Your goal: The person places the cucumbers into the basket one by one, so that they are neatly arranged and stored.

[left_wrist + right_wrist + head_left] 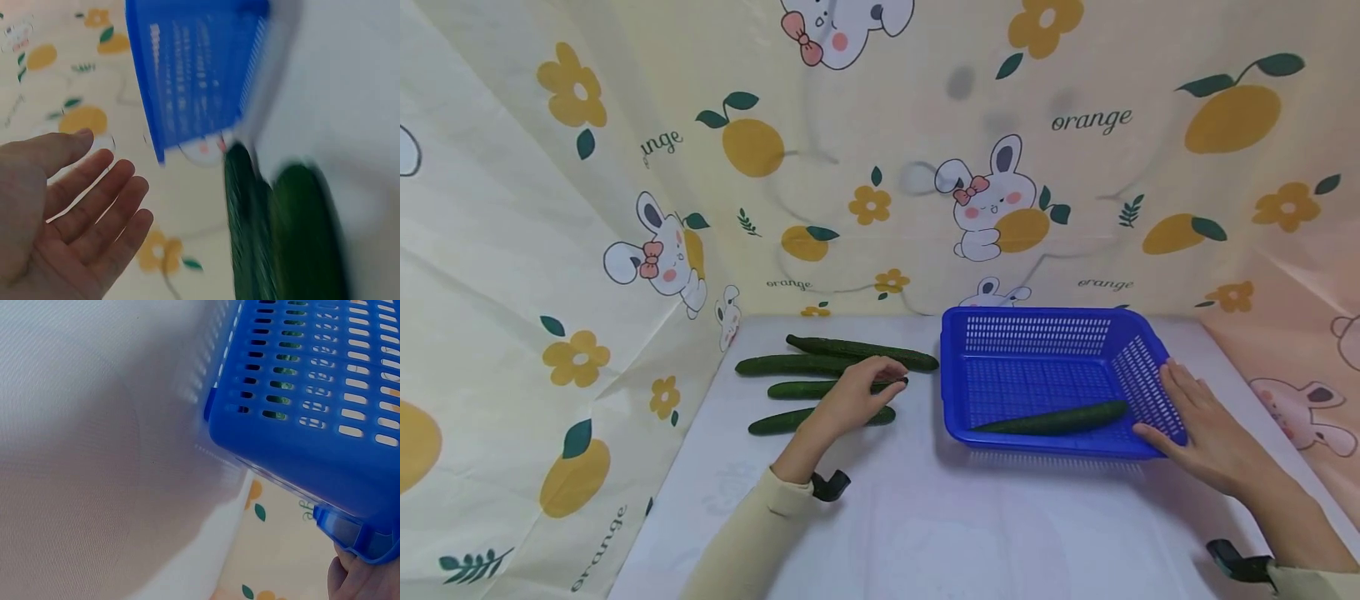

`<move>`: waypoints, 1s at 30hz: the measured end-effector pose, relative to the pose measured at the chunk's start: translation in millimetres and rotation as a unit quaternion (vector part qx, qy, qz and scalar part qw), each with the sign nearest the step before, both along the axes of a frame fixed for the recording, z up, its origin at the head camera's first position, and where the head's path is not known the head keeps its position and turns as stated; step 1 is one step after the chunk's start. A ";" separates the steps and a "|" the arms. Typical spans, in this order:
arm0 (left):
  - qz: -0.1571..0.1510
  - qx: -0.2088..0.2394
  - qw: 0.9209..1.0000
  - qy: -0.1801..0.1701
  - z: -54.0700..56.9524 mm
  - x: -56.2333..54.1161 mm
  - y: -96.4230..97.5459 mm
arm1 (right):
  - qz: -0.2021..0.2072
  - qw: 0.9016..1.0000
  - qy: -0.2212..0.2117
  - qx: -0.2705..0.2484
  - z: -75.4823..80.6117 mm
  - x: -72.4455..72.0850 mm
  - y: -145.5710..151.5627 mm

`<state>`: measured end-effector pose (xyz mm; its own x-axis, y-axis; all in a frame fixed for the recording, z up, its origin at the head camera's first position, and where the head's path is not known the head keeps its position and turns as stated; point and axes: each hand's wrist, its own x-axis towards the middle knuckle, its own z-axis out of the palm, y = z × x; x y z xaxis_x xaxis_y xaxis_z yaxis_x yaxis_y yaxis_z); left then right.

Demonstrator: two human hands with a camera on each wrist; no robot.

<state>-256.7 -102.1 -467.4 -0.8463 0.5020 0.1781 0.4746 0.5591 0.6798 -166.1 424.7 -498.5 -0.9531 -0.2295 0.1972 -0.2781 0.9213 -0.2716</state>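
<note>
A blue plastic basket (1045,450) stands on the right of the table, with one cucumber (1063,418) lying along its front side. My right hand (1213,433) rests against the basket's right rim, fingers extended and thumb near the front corner. In the right wrist view only part of that hand (362,578) shows, beside the rim. To the left, several cucumbers (790,365) lie side by side on the table. My left hand (853,398) hovers over their right ends, partly hiding them. The left wrist view shows its fingers (112,206) loosely bent, with nothing in them.
A white cloth covers the table (925,525). Behind it and at the sides hangs a patterned curtain (865,100) with rabbits, oranges and flowers. The basket's left wall is close to the tip of the rearmost cucumber (865,350).
</note>
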 end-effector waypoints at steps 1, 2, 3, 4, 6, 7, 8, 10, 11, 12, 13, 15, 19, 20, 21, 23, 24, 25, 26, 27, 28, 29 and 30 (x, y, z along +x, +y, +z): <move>0.005 0.000 1.000 0.000 -2.5 0.0 -9.3 | 0.001 1.000 0.001 0.000 0.1 -0.3 0.0; 0.012 -0.004 1.000 -0.001 -4.9 0.2 -18.5 | 0.001 1.000 0.001 0.000 0.2 -0.7 -0.1; 0.019 -0.006 1.000 -0.002 -7.2 0.5 -27.6 | 0.000 1.000 0.001 0.001 0.4 -1.0 -0.2; 0.028 -0.010 1.000 -0.004 -9.4 1.1 -36.8 | 0.000 1.000 0.001 0.001 0.6 -1.3 -0.3; 0.042 -0.020 0.999 -0.005 -14.2 2.2 -54.3 | -0.001 1.000 -0.001 0.002 1.1 -1.6 -0.6; 0.049 -0.026 0.998 -0.005 -16.4 3.0 -62.8 | -0.002 1.000 -0.003 0.002 1.2 -1.5 -0.6; 0.056 -0.029 0.998 -0.007 -18.4 3.8 -70.8 | -0.003 1.000 -0.005 0.001 1.3 -1.3 -0.6; 0.066 -0.038 0.997 -0.010 -22.1 5.9 -86.2 | -0.004 1.000 -0.007 0.001 1.1 -0.8 -0.7; 0.068 -0.040 0.997 -0.012 -23.9 7.0 -93.4 | -0.005 1.000 -0.008 0.000 0.9 -0.4 -0.6; 0.073 -0.042 0.996 -0.015 -25.9 8.1 -100.5 | -0.005 1.000 -0.009 -0.001 0.6 -0.1 -0.6; 0.077 -0.044 0.996 -0.019 -28.1 9.0 -107.4 | -0.005 1.000 -0.010 -0.001 0.2 0.2 -0.7; 0.084 -0.050 0.995 -0.026 -32.6 10.9 -120.0 | -0.005 1.000 -0.011 -0.002 -0.7 0.3 -0.9; 0.101 -0.071 0.992 -0.035 -43.9 13.6 -140.9 | -0.005 1.000 -0.009 -0.002 -2.0 1.1 -1.2; 0.104 -0.077 0.991 -0.036 -46.3 14.4 -145.1 | -0.006 1.000 -0.009 -0.002 -2.1 1.2 -1.3; 0.107 -0.083 0.990 -0.037 -48.8 15.0 -149.0 | -0.007 1.000 -0.010 -0.002 -2.2 1.4 -1.5; 0.116 -0.090 0.988 -0.039 -53.7 16.4 -156.0 | -0.009 1.000 -0.011 -0.001 -2.3 1.7 -1.7; 0.120 -0.090 0.988 -0.043 -55.7 17.0 -158.8 | -0.010 1.000 -0.012 -0.001 -2.3 1.9 -1.9; 0.124 -0.091 0.987 -0.045 -57.3 17.6 -161.3 | -0.010 1.000 -0.013 -0.002 -2.2 2.0 -2.0; 0.126 -0.091 0.987 -0.046 -58.9 18.2 -163.5 | -0.011 1.000 -0.013 -0.002 -2.2 2.0 -2.0; 0.129 -0.092 0.986 -0.047 -60.6 18.6 -165.4 | -0.011 1.000 -0.013 -0.002 -2.0 2.0 -2.0; 0.131 -0.094 0.986 -0.047 -62.0 18.9 -166.9 | -0.011 1.000 -0.014 -0.002 -1.9 2.1 -2.1; 0.132 -0.096 0.985 -0.047 -63.2 18.9 -167.9 | -0.011 1.000 -0.014 -0.003 -1.7 2.1 -2.2; 0.131 -0.099 0.985 -0.046 -64.6 18.6 -168.8 | -0.011 1.000 -0.014 -0.002 -1.5 2.1 -2.3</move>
